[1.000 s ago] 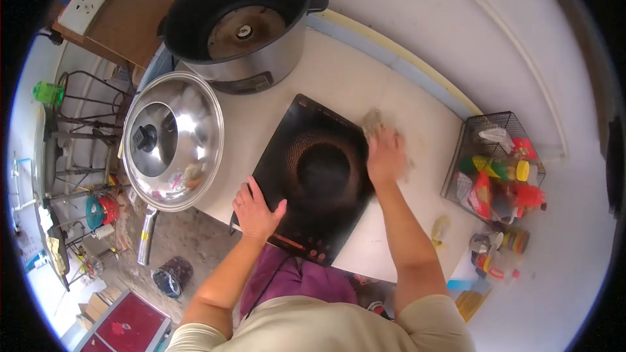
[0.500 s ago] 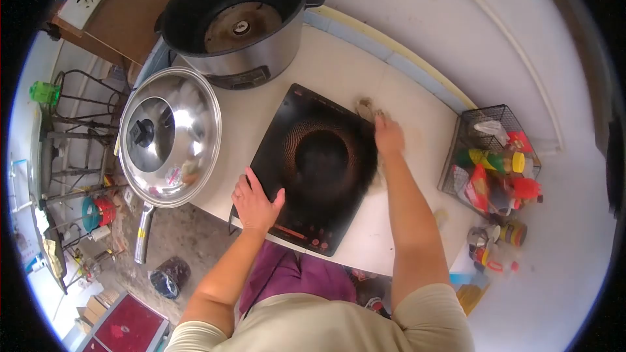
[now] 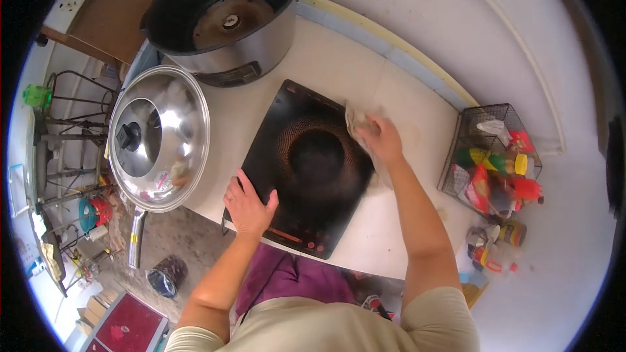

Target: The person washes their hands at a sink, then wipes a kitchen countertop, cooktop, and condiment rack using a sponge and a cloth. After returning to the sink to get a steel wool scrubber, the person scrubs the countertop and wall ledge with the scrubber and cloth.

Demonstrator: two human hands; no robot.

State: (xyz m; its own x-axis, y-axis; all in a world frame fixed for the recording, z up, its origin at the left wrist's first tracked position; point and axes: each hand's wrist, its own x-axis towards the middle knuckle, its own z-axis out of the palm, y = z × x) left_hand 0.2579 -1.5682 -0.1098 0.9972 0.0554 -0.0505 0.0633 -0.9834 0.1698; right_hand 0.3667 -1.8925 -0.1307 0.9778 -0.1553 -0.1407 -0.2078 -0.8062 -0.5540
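Note:
A black induction cooktop [image 3: 287, 176] lies at a slant on the white counter. At its left front edge rests my left hand [image 3: 250, 207], fingers spread and thumb apart, holding nothing. My right hand [image 3: 381, 138] is closed around a crumpled, greyish-beige cloth [image 3: 357, 121] at the cooktop's right edge, by the upper right corner. Part of the cloth is hidden under the fingers. Left of the cooktop stands a pan with a shiny domed lid [image 3: 186, 137], its handle [image 3: 136, 238] jutting past the counter edge.
A large black-lined cooker pot [image 3: 241, 65] stands at the back left. A wire basket [image 3: 456, 156] with bottles and packets sits at the right by the wall, with jars [image 3: 512, 233] near it. On the floor is a bin [image 3: 167, 275], beside a dark red panel [image 3: 127, 326].
My right hand has shifted slightly with the cloth, and more of the cloth now shows over the cooktop's edge. The left hand stays on the cooktop. The whole view has shifted a little.

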